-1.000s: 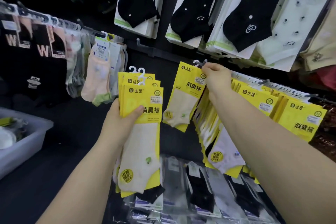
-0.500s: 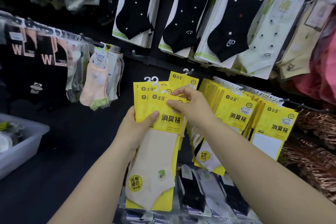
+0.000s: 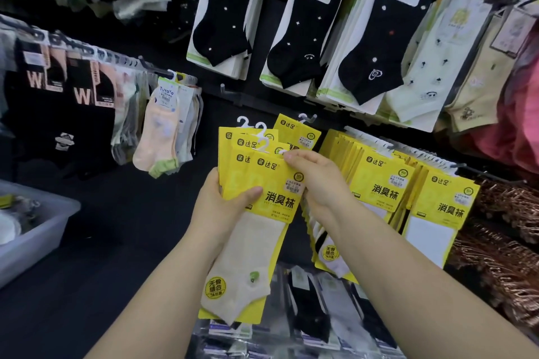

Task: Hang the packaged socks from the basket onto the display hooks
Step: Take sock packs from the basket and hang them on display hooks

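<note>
My left hand (image 3: 224,201) grips a stack of several yellow sock packs (image 3: 256,183), thumb across the front, with their white hangers fanned out at the top. My right hand (image 3: 318,181) pinches the top edge of the front pack in the stack, a cream sock on a yellow card. Behind the stack, one yellow pack (image 3: 297,131) hangs alone on a display hook (image 3: 309,118). More yellow packs (image 3: 388,181) fill the hooks to the right.
A grey plastic basket (image 3: 38,230) sits low at the left. Black dotted socks (image 3: 309,26) hang on the row above. Peach and white packs (image 3: 163,131) hang to the left, copper hangers (image 3: 501,248) at right, bagged socks (image 3: 315,309) below.
My right hand left the pack it hung on the hook and came down to the stack in my left hand, now pinching the front pack. The view tilted up slightly.
</note>
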Motion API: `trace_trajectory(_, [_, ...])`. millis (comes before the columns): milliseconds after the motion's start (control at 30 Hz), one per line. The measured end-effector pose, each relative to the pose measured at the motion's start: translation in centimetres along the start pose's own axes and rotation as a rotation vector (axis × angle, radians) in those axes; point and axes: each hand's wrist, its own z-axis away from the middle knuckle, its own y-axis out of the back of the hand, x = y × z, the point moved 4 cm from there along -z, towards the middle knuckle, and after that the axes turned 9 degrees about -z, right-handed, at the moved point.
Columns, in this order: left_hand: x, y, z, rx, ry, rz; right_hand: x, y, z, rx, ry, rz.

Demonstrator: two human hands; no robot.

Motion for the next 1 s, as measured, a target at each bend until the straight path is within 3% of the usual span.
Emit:
trace_trajectory(200, [-0.5,-0.5,0.0,-0.029,0.038,0.13,-1.1,1.0,-1.2,0.075,0.065,-0.021])
trace_trajectory(367, [-1.1,1.4,-0.7,0.18,-0.037,-0.046,-3.5,2.6,-3.0,0.228,0.18,-0.007])
trace_trajectory(500, [-1.9,2.7,-1.1,0.218,-0.046,-0.173,-4.6,2.1,-5.4,0.253,0.238,0.048])
trace_trajectory(733, [-1.5,2.9,-1.2,0.149,-0.05,-0.096,-3.3,2.1,-7.9,0.377,0.249,0.07])
trace_trajectory(833, [-1.6,2.3,-0.9,0.093,0.002,-0.015,-2.5,3.0,-6.9,0.418,0.283,0.207])
trace_trajectory(933, [-1.4,1.6,-0.6,0.038,0.006,-0.001,-1.9,2.6,-4.4,0.369,0.381,0.42])
trace_trajectory(1000, [-1.3,1.1,-0.4,0.014,0.013,0.041,-1.3,1.4,-2.6,0.193,0.391,0.473])
